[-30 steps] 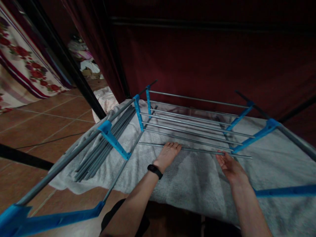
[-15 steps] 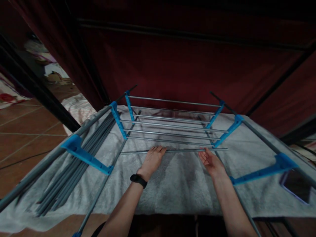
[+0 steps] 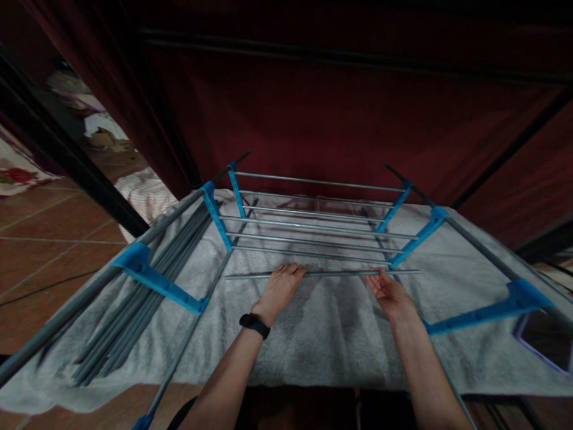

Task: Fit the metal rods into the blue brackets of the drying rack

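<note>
A loose grey metal rod [image 3: 340,274] lies crosswise just in front of a clothes-rack frame [image 3: 313,224] of grey rods and blue plastic brackets. My left hand [image 3: 280,285], with a black band [image 3: 254,325] on the wrist, rests palm down with its fingers curled over the rod near its left end. My right hand [image 3: 390,291] grips the same rod further right, close to a blue bracket [image 3: 414,242]. The frame and the rod sit over a pale grey towel [image 3: 331,340].
A bundle of spare grey rods [image 3: 147,298] lies on the towel at the left, under a long side bar with a blue bracket [image 3: 152,279]. A phone [image 3: 544,343] lies at the right edge. Dark red fabric [image 3: 313,119] hangs behind; tiled floor [image 3: 45,239] is at the left.
The view has swung to the right. Both hands stay on the loose rod, which has shifted slightly to the right along the front of the frame.
</note>
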